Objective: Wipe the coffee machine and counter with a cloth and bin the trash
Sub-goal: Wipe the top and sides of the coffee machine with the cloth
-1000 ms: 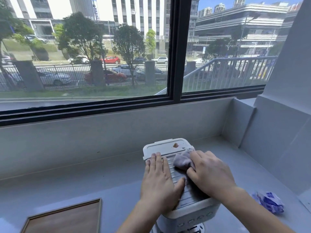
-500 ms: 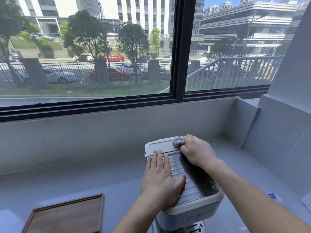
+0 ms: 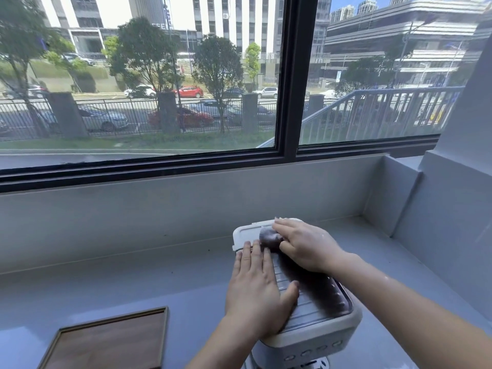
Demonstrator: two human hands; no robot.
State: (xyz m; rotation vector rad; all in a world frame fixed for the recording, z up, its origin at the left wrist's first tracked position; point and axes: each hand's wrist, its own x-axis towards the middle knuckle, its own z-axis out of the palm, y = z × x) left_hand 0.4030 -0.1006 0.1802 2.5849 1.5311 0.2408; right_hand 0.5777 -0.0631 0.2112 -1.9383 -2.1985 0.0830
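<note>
A white coffee machine (image 3: 318,334) with a ribbed metal top stands on the grey counter (image 3: 159,275), seen from above at the lower middle. My left hand (image 3: 257,288) lies flat on the left side of its top, fingers together, holding nothing. My right hand (image 3: 306,247) presses a small greyish-purple cloth (image 3: 269,238) onto the white rear lid of the machine. Most of the cloth is hidden under my fingers. The blue and white trash wrapper is not in view now.
A wooden tray (image 3: 111,342) with a raised rim lies on the counter at the lower left. A low grey wall and a big window run along the back. A stepped grey wall (image 3: 439,222) closes the right side.
My right hand slid the cloth from the ribbed middle of the top to the rear lid, then a little leftward. My left hand stayed flat. The wrapper on the right dropped out of view.
</note>
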